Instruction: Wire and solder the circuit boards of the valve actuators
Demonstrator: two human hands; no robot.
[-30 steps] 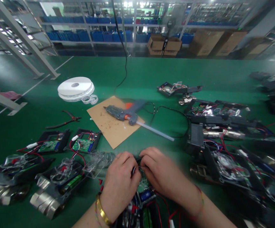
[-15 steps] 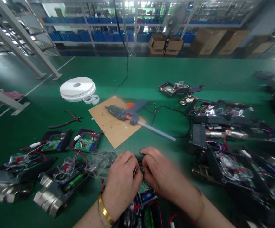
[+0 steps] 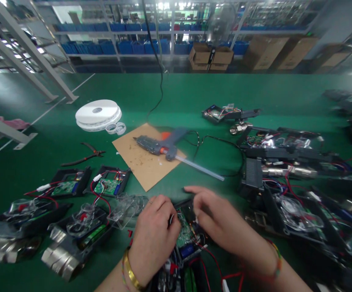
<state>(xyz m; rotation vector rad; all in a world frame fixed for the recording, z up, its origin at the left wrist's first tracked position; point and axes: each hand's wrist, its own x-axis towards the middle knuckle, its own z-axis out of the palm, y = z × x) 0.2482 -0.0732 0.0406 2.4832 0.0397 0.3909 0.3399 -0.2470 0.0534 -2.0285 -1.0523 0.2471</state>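
My left hand (image 3: 156, 233), with a gold bangle on the wrist, rests curled on the left edge of a black housing with a green circuit board (image 3: 184, 230) in front of me. Its fingers are closed against the housing edge. My right hand (image 3: 217, 219) hovers just right of the board with the index finger stretched out to the left and the other fingers loosely bent; nothing shows in it. Red wires (image 3: 212, 259) run from the board toward me.
A glue gun (image 3: 160, 145) lies on a cardboard sheet (image 3: 145, 162) beyond my hands. Pliers (image 3: 83, 157) and white tape rolls (image 3: 97, 113) sit at the left. Open housings with boards lie at the left (image 3: 110, 184) and pile up at the right (image 3: 285, 170).
My right hand has lifted off the board and shifted right, uncovering the green circuit board. My left hand has stayed on the housing edge.
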